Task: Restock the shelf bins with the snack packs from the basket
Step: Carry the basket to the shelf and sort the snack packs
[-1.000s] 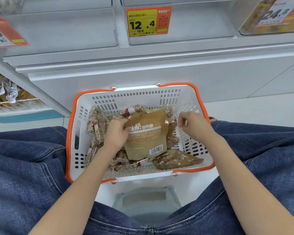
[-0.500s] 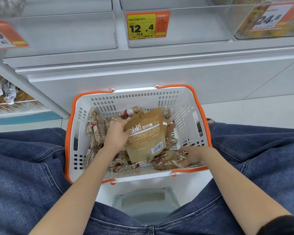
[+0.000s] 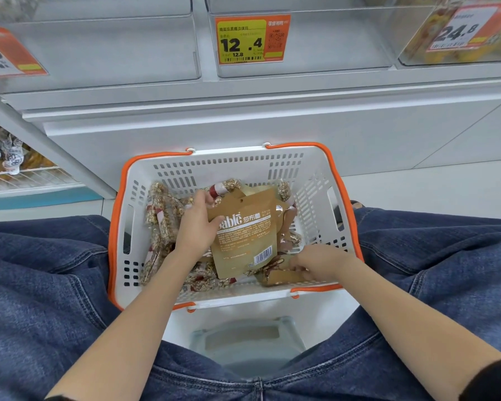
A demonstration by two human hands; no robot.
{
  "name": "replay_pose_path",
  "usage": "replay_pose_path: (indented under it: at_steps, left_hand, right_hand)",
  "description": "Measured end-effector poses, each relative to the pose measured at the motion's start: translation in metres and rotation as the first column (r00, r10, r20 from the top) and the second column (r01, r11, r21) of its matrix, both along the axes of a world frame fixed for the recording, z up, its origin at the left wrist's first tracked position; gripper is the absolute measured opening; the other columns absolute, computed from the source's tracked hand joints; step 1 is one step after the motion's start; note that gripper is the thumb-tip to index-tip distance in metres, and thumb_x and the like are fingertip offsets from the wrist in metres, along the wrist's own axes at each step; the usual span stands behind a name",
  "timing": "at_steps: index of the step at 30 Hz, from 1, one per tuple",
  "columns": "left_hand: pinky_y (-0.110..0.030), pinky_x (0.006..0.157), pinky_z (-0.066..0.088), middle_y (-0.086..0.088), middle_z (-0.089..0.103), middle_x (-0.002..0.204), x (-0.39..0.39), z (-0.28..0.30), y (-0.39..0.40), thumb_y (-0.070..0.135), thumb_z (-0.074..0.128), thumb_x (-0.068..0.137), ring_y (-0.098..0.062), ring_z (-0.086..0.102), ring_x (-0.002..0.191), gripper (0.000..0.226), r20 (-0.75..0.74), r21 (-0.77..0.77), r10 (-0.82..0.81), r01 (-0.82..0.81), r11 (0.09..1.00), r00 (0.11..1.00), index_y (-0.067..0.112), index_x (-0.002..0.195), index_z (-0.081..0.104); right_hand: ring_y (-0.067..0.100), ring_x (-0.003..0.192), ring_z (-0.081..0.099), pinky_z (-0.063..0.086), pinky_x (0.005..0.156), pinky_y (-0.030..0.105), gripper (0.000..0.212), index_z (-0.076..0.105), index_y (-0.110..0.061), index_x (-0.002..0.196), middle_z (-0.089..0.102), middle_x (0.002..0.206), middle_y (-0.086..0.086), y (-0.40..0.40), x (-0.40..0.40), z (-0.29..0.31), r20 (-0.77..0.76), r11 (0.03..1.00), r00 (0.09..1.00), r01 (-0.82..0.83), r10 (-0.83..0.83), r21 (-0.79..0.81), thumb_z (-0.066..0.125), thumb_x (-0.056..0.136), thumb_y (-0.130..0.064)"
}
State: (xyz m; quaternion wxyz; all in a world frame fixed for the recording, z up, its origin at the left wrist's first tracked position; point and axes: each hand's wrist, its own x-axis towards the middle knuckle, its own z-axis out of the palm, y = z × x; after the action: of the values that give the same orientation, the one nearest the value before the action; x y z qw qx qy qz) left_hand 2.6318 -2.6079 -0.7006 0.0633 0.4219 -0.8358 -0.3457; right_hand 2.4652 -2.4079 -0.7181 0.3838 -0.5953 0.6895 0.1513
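A white basket [image 3: 229, 169] with orange handles sits on the floor between my knees, holding several snack packs. My left hand [image 3: 195, 224] grips the left edge of a tan pouch [image 3: 245, 235] marked "Sablé" and holds it tilted above the other packs. My right hand [image 3: 315, 263] reaches into the basket's near right corner, its fingers curled on a second brown pouch [image 3: 284, 274] lying there. Red-and-white grain bar packs [image 3: 162, 218] fill the basket's left side. Clear shelf bins [image 3: 315, 44] stand above.
An orange and yellow price tag [image 3: 250, 39] reading 12.4 hangs on the middle bin. The right bin [image 3: 434, 39] holds yellow goods behind a 24.8 tag. A wire shelf [image 3: 26, 175] with packs is at the left. A pale stool [image 3: 246, 342] sits under me.
My right hand has dropped from the basket's upper right to the near right corner and closed on the brown pouch. The left hand has tilted the tan pouch upward.
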Motion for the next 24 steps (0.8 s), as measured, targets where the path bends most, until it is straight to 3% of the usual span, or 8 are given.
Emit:
replay_pose_path:
  at_steps: [2, 4, 6, 9, 12, 14, 19, 24]
  left_hand:
    - [-0.032, 0.062, 0.046, -0.004, 0.058, 0.095, 0.001, 0.0, 0.004, 0.008, 0.061, 0.089, -0.024, 0.059, 0.076, 0.032, 0.006, -0.088, -0.059, 0.06, 0.994, 0.998, 0.015, 0.107, 0.036]
    - [-0.03, 0.066, 0.043, -0.003, 0.06, 0.099, 0.001, -0.001, 0.006, 0.003, 0.057, 0.09, -0.023, 0.059, 0.083, 0.027, 0.014, -0.148, -0.145, 0.145, 0.978, 0.989, 0.014, 0.109, 0.042]
    - [-0.03, 0.073, 0.045, 0.001, 0.06, 0.098, -0.001, -0.003, 0.007, -0.003, 0.054, 0.089, -0.021, 0.059, 0.091, 0.021, 0.025, -0.142, -0.252, 0.253, 0.957, 0.968, 0.014, 0.1, 0.052]
    - [-0.038, 0.093, 0.048, -0.003, 0.064, 0.112, -0.011, 0.001, 0.011, -0.01, 0.049, 0.088, -0.022, 0.059, 0.105, 0.034, 0.1, -0.084, -0.35, 0.358, 0.93, 0.932, 0.016, 0.101, 0.067]
    - [-0.031, 0.1, 0.044, 0.001, 0.058, 0.127, -0.016, 0.007, 0.021, -0.009, 0.044, 0.09, -0.017, 0.054, 0.116, 0.044, 0.169, -0.037, -0.383, 0.394, 0.918, 0.908, 0.019, 0.117, 0.065]
    - [-0.033, 0.097, 0.045, 0.003, 0.058, 0.125, -0.016, 0.008, 0.027, 0.0, 0.041, 0.094, -0.017, 0.054, 0.115, 0.039, 0.161, 0.039, -0.427, 0.426, 0.904, 0.89, 0.02, 0.119, 0.064]
    - [-0.037, 0.077, 0.047, 0.01, 0.054, 0.089, -0.014, 0.012, 0.036, 0.046, 0.047, 0.09, -0.014, 0.055, 0.087, 0.036, 0.161, 0.173, -0.441, 0.415, 0.893, 0.883, 0.017, 0.098, 0.067]
    - [-0.027, 0.066, 0.037, 0.003, 0.057, 0.089, -0.012, 0.005, 0.037, 0.022, 0.057, 0.093, -0.02, 0.058, 0.086, 0.015, 0.139, -0.025, -0.303, 0.309, 0.951, 0.943, 0.011, 0.097, 0.068]
  right_hand:
    - [0.024, 0.083, 0.058, 0.044, 0.069, 0.03, 0.028, 0.063, -0.013, 0.11, 0.062, 0.09, 0.006, 0.001, 0.002, -0.002, -0.025, 0.999, 0.999, -0.04, 0.04, 0.004, 0.048, 0.089, -0.002]
    - [0.022, 0.075, 0.055, 0.041, 0.066, 0.029, 0.019, 0.065, -0.009, 0.097, 0.055, 0.079, 0.002, 0.002, -0.002, -0.004, -0.023, 0.999, 0.999, 0.043, -0.044, -0.013, 0.049, 0.088, -0.003]
    - [0.022, 0.08, 0.058, 0.045, 0.068, 0.029, 0.019, 0.065, -0.012, 0.099, 0.06, 0.085, 0.003, -0.002, -0.003, 0.001, -0.025, 0.99, 0.992, 0.122, -0.124, -0.076, 0.048, 0.092, -0.009]
    - [0.021, 0.088, 0.06, 0.044, 0.067, 0.027, 0.022, 0.062, -0.021, 0.112, 0.065, 0.099, 0.001, -0.014, 0.001, 0.012, -0.067, 0.954, 0.994, 0.062, -0.085, -0.293, 0.047, 0.096, -0.014]
    - [0.022, 0.071, 0.063, 0.039, 0.054, 0.026, 0.018, 0.067, -0.019, 0.091, 0.065, 0.077, 0.0, -0.026, 0.015, 0.012, -0.196, 0.829, 0.981, -0.104, -0.007, -0.55, 0.071, 0.076, -0.01]
    - [0.021, 0.061, 0.062, 0.044, 0.051, 0.027, 0.023, 0.068, -0.019, 0.078, 0.063, 0.066, -0.002, -0.034, 0.018, 0.005, -0.188, 0.743, 0.98, -0.079, -0.063, -0.665, 0.081, 0.061, -0.008]
    - [0.03, 0.074, 0.063, 0.052, 0.064, 0.039, 0.012, 0.069, -0.008, 0.088, 0.068, 0.077, 0.008, -0.054, 0.008, 0.011, 0.136, 0.606, 0.966, 0.245, -0.221, -0.757, 0.06, 0.082, -0.004]
    - [0.02, 0.081, 0.062, 0.052, 0.071, 0.039, 0.008, 0.069, -0.009, 0.093, 0.069, 0.085, 0.003, -0.064, 0.012, 0.021, 0.259, 0.613, 0.946, 0.325, -0.197, -0.72, 0.062, 0.088, -0.011]
